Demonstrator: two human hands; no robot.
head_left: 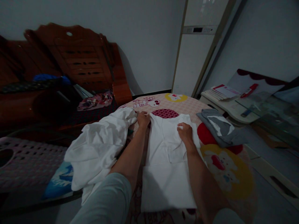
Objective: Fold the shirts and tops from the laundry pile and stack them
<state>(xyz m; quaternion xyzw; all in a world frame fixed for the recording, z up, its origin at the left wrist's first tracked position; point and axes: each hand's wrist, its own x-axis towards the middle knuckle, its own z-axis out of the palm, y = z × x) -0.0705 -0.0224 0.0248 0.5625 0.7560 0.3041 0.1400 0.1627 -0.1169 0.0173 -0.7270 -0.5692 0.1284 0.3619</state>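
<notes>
A white shirt (167,149) lies partly folded on a round table, its neckline away from me and its lower part doubled into a flat panel near my side. At its far left corner, my left hand (143,119) is closed in a pinch on the fabric. My right hand (186,133) rests over the upper right part with its fingers curled and pinching the cloth. To the left of my left forearm sits a crumpled heap of white clothing (100,140), hanging over the table edge. Some of the fabric under my right hand is hidden.
The table's patterned cloth (219,174) shows cartoon figures. A folded grey garment (220,127) lies at the right. Beyond stand a wooden bench (79,62), a tall white cabinet unit (193,56) and a side stand with papers (221,93). A pink woven chair (30,161) is at left.
</notes>
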